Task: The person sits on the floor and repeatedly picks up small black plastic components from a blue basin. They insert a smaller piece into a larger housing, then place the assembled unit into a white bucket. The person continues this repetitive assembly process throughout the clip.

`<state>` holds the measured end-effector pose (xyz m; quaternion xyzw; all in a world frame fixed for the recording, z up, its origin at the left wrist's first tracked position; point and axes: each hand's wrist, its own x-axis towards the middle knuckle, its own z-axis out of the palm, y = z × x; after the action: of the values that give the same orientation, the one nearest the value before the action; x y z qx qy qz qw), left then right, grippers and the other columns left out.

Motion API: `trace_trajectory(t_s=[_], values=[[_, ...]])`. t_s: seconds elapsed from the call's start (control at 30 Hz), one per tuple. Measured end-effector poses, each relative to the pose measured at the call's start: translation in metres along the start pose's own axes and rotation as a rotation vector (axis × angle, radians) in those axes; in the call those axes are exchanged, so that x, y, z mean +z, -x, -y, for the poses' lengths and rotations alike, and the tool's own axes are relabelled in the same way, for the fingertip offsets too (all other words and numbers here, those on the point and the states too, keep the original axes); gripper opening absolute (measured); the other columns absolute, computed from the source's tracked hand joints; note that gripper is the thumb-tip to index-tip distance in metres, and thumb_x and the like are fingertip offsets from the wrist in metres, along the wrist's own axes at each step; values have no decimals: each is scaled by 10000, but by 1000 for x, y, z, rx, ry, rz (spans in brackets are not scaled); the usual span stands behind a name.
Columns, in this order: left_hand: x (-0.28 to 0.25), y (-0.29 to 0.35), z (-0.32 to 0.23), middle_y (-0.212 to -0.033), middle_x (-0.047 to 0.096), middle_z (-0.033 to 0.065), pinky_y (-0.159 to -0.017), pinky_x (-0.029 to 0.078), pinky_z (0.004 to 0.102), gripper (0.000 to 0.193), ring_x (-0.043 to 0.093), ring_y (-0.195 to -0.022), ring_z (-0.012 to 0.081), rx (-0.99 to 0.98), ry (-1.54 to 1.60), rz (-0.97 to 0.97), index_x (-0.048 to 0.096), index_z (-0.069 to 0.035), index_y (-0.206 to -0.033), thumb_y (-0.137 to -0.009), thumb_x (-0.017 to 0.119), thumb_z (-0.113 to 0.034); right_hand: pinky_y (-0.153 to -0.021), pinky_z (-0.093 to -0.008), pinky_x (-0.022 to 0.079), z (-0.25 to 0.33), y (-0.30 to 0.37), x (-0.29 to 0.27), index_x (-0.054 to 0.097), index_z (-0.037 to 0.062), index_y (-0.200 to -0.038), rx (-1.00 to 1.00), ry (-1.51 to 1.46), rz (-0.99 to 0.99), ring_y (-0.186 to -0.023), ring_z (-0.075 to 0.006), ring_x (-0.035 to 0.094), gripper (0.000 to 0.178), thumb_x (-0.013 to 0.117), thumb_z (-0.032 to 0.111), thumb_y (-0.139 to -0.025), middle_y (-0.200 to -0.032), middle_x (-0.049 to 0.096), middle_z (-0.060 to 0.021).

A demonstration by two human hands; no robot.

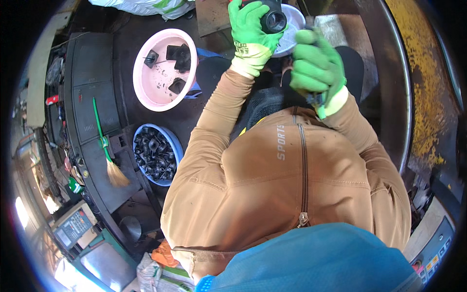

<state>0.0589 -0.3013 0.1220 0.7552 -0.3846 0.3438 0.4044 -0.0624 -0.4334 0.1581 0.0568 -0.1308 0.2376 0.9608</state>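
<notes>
My left hand, in a green glove with a pale yellow-green cuff, is closed around a black part with a round, hollow end. My right hand, gloved the same way, is wrapped round a slim tool whose dark and green end sticks out below the fist. The fingers cover most of this tool, so its kind is hidden. Under and between the two hands sits a pale round basket. The right fist is apart from the black part, to its right and a little nearer.
Left of my knees stands a pink basin with several black parts. Nearer is a blue basin full of black pieces. A green-handled broom leans on a dark cabinet. Yellow, worn machinery rises at right.
</notes>
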Motion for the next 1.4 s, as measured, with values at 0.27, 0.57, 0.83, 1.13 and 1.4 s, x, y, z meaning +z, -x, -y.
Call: trace_trajectory(t_s=[0.27, 0.57, 0.83, 1.13, 1.4], values=[[-4, 10, 13, -924, 648, 64, -799, 521, 343, 451, 641, -852, 210, -574, 522, 9, 665, -34, -908, -571, 924, -185, -461, -224, 307, 30, 11, -25, 533, 41, -1048, -282, 145, -229, -493, -66, 336, 308, 468, 341, -1025, -656, 345, 55], [-65, 8, 32, -988, 654, 82, -821, 507, 323, 445, 631, -899, 185, -556, 359, -49, 655, -10, -1019, -679, 859, -212, -608, -293, 420, 46, 5, -85, 531, 31, -1209, -211, 548, -752, -676, -135, 469, 317, 555, 221, -955, -842, 535, -11], [-205, 135, 91, -1112, 653, 79, -865, 505, 327, 257, 628, -962, 200, -592, -143, -583, 645, -22, -1103, -929, 575, -198, -622, -253, 481, 87, 26, -132, 522, 51, -1287, 243, 767, -747, -724, -109, 535, 314, 524, 152, -990, -873, 575, -27], [-272, 444, 90, -1251, 607, 131, -970, 471, 352, 634, 597, -1151, 297, -1852, -47, -992, 447, -49, -1365, -795, 703, -153, -632, -322, 523, 113, 14, -161, 622, 75, -1048, 330, 755, -1043, -698, -160, 604, 165, 528, 201, -996, -818, 640, -35], [-360, 529, 125, -1001, 704, 183, -902, 507, 383, 333, 661, -1014, 327, -1899, -976, -297, 694, -58, -1055, -766, 738, -218, -612, -314, 523, 99, -7, -150, 626, 94, -1048, 392, 831, -1069, -680, -157, 610, 163, 527, 214, -1001, -808, 650, -34]])
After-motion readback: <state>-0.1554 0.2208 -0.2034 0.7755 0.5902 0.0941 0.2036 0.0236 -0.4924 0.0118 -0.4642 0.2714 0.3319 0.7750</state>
